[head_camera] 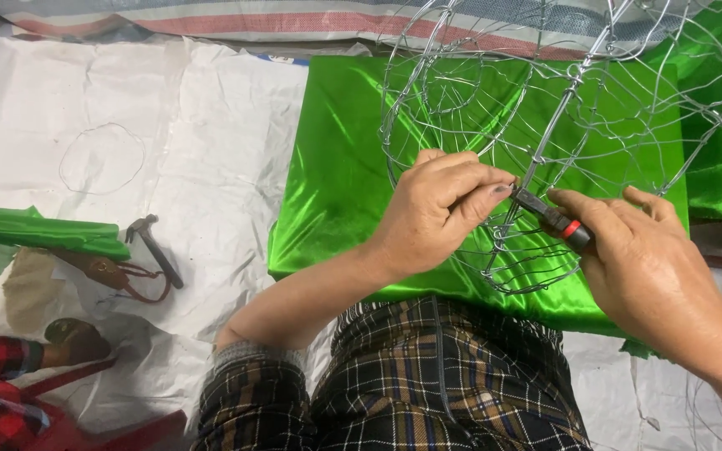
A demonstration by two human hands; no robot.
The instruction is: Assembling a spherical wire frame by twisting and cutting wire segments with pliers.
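Pliers point(555, 220), gripped tight in right hand point(641, 263) mid-frame, nosed onto wire frame point(545, 142) over green satin cloth point(336, 167), left hand point(436, 209) fingers pinched shut on the joint; best kept steady, twisted squarely.

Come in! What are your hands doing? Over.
Left hand pinching silver wire frame. Right hand gripping black red-banded pliers at frame. Nothing blocking.

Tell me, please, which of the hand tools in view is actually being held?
The black-and-red pliers, gripped in the right hand at the wire frame; the hammer lies untouched on the white sheet.
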